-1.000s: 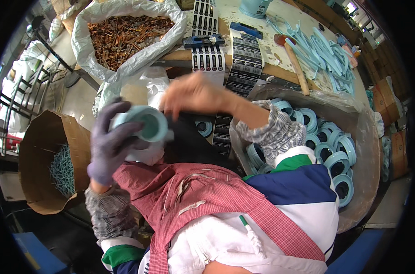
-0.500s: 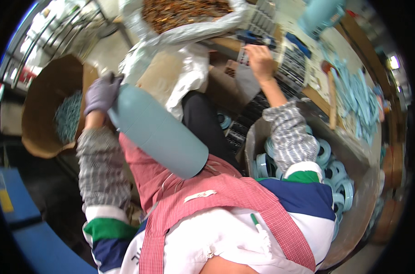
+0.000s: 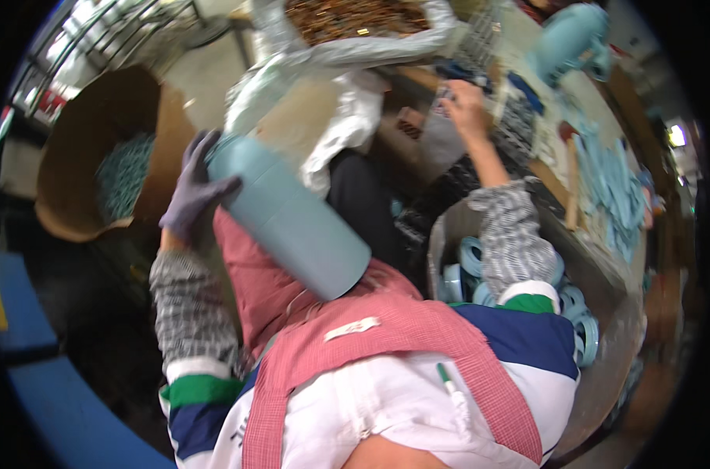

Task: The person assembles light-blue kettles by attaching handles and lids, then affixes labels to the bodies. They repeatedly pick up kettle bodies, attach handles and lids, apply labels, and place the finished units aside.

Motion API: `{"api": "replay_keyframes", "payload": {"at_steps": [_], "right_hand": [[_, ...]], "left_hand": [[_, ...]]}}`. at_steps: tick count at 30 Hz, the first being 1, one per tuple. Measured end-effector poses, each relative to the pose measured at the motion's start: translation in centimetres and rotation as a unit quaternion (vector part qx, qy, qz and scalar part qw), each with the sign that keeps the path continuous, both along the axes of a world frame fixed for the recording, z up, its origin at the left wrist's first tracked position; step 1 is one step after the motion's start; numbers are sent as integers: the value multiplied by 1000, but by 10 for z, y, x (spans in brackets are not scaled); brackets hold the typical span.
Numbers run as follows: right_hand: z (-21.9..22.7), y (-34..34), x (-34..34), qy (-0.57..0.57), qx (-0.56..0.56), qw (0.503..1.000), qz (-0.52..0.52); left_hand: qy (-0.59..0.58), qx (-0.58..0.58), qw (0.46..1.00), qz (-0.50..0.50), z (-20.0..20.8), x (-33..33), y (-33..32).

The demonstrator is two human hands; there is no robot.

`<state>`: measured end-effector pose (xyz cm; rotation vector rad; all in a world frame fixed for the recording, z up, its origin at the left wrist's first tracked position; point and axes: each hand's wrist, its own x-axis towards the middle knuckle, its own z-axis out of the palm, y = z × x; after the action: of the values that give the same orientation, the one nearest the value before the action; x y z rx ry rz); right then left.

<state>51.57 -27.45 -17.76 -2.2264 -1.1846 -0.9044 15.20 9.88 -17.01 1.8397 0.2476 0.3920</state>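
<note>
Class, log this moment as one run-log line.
left gloved hand: grips light-blue cylindrical vessel, lower end over red apron | right bare hand: near label strips, contact unclear

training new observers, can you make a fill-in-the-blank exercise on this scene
The left hand wears a ____, while the right hand is bare.
The light-blue cylinder is held by the ____ hand.
The bin of light-blue rings stands at the person's ____ side.
The slim white item at the chest has one ____ end.

Missing: glove; left; right; green.
</note>
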Motion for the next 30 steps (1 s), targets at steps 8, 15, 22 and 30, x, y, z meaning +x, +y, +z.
{"api": "replay_keyframes", "payload": {"at_steps": [8, 15, 22, 30], "right_hand": [[0, 4, -5, 57, 67, 995, -51], [16, 14, 6, 180, 2, 979, -97], [14, 10, 2, 148, 16, 983, -112], [61, 29, -30, 61, -237, 954, -175]], "left_hand": [[-8, 6, 1000, 27, -3, 4, -15], [23, 9, 999, 43, 3, 5, -21], [2, 13, 1000, 24, -4, 6, -15], [-62, 12, 998, 27, -12, -6, -21]]}}
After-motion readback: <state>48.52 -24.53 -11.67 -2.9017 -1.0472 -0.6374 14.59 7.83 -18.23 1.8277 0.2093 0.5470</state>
